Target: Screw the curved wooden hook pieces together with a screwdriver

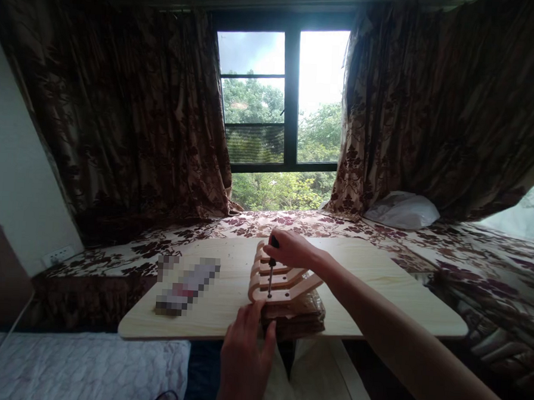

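My right hand (286, 247) is wrapped round the dark handle of a screwdriver (270, 278). Its shaft points straight down, with the tip at a dark hole or screw in the near piece of a pale wooden slatted rack (282, 295). The rack has several curved, bent slats and rests on a brown, shiny wrapped block (306, 312). At the block's left near corner, my left hand (247, 342) has its fingers apart, the fingertips by the rack's near end. Whether those fingertips press on the rack or the block I cannot tell.
A light wooden table (370, 277) carries the work. On its left lies a pixelated flat object (186, 288). Behind are a flower-patterned cloth ledge (292, 222), curtains (132, 115), a window and a white plastic bag (403, 209). A quilted white cover (79, 366) is at lower left.
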Demonstrator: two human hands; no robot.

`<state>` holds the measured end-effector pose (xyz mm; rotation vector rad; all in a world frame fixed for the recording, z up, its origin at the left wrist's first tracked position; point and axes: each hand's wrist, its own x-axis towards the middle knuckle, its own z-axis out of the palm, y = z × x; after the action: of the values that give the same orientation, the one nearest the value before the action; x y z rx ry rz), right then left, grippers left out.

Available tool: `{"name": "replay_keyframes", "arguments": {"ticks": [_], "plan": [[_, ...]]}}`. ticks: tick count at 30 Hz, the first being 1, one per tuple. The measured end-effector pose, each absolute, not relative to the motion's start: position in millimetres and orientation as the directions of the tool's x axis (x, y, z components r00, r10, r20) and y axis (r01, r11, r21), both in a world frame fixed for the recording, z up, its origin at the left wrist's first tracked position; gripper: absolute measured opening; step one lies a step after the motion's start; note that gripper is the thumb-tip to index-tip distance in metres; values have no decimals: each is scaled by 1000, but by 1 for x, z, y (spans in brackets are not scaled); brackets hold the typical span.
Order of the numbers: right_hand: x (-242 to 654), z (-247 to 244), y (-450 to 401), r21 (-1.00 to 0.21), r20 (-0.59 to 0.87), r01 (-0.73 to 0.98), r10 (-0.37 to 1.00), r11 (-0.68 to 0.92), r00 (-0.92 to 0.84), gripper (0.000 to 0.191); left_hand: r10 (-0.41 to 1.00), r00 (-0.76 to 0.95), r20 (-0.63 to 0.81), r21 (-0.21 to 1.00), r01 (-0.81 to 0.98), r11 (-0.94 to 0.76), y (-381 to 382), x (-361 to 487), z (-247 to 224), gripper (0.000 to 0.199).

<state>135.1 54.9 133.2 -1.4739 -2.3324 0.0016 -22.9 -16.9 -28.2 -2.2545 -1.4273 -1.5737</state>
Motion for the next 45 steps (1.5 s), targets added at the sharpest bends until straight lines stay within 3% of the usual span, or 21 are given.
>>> {"name": "replay_keyframes", "arguments": {"ticks": [8,14,18,23,31,39,45], "plan": [[137,144,46,-215,289,794,814,568,-504,27,586,121,801,301,765,-569,-15,-22,-26,35],[134,135,57,-210,267,871,883,445,-387,28,570,139,810,254,793,-554,-16,-22,-24,34],[139,141,56,-201,243,850,866,486,-437,28,566,153,810,229,806,-545,-17,-22,-22,34],[139,153,48,-206,222,782,806,588,-548,27,571,162,805,218,814,-538,-17,-20,-20,34],[139,142,59,-179,215,850,863,495,-457,28,565,179,805,200,816,-543,-16,-23,-21,34],[134,156,41,-149,226,772,781,618,-582,25,577,166,800,213,820,-532,-17,-22,-22,34],[131,144,49,-141,280,845,840,516,-465,27,578,162,800,220,817,-533,-16,-22,-23,35]]}}
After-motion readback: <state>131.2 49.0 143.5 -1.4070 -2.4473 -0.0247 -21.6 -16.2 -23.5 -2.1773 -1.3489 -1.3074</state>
